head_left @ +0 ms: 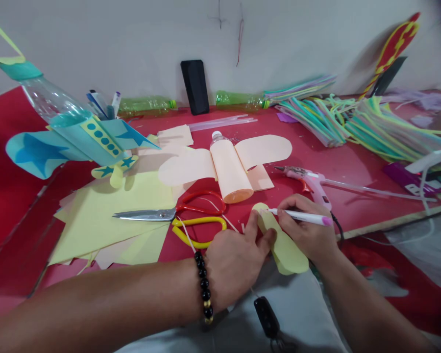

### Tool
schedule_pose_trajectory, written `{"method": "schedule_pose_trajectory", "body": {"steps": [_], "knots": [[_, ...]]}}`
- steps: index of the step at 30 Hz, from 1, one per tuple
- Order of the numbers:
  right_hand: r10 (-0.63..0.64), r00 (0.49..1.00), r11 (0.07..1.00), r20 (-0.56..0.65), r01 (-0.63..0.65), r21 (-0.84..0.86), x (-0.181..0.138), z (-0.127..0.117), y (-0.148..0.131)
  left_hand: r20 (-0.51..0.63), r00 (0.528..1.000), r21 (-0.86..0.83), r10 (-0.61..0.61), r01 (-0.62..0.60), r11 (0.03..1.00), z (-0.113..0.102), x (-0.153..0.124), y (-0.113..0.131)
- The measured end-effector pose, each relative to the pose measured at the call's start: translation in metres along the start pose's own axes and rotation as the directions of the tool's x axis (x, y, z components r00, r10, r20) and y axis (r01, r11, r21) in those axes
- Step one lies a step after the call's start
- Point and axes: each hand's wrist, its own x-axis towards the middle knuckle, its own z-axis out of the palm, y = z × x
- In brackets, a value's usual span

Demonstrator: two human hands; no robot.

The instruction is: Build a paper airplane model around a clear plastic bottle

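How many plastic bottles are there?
4: clear bottle in the blue plane, left; green bottle by the wall; second green bottle right of the phone; peach-wrapped bottle, centre. Others may be hidden.

Scissors (161, 214) and glue gun (312, 182) flank a wrapped bottle (230, 171).

Cutout (283, 242) pinned near, between left hand (235, 260) and right hand (308, 233); pen (301, 216) tip on its far end. Scissors (158, 214) laid left, partly on sheets (103, 220). Bottle (230, 171) placed behind cutout, glue gun (310, 182) right of it. Phone (194, 87) propped far.

Red table (356, 162) against white wall (139, 44)
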Motion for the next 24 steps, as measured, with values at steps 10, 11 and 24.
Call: {"method": "schedule_pose_trajectory", "body": {"steps": [10,11,24], "knots": [[0.025,1.0,1.0,0.006,-0.025,0.011,-0.0003,0.0013,0.0026,-0.006,1.0,-0.015,-0.016,0.016,1.0,-0.0025,0.0043,-0.0024],[0.025,1.0,1.0,0.008,-0.025,0.016,-0.0006,0.0013,0.0031,-0.014,1.0,-0.018,-0.017,0.017,1.0,-0.0028,0.0045,-0.0026],[0.028,1.0,1.0,0.007,-0.028,-0.001,0.0,0.0022,0.0026,0.037,0.999,-0.007,-0.029,0.029,1.0,-0.0041,0.0068,-0.0042]]}}
